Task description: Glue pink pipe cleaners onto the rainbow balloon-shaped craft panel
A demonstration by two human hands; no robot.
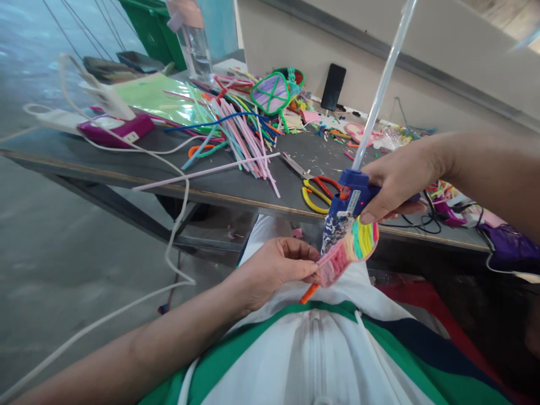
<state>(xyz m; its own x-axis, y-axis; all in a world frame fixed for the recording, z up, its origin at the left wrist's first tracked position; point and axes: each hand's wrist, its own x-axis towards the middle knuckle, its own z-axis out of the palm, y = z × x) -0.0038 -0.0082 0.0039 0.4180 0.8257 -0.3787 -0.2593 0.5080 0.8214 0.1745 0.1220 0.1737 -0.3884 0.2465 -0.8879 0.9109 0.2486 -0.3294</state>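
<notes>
My right hand (396, 183) is wrapped round a blue hot glue gun (352, 191), its nozzle end pointing down and smeared with residue. A long clear glue stick (386, 84) rises from the gun's back end. Between the thumb and fingers of my left hand (287, 261) is the end of a striped craft piece (337, 261) in pink, cream, yellow and teal, held above my lap. A short orange pipe cleaner (310, 293) sticks out below it. The gun's nozzle end is against or just behind the piece's upper edge; its tip is hidden.
Scissors (318, 188) with red and yellow handles lie near the table edge (236, 199). Behind them are pastel pipe cleaners (248, 140), a green-rimmed craft piece (270, 93), a black phone (333, 86) and a water bottle (194, 48). A white cable (179, 211) hangs off the left side.
</notes>
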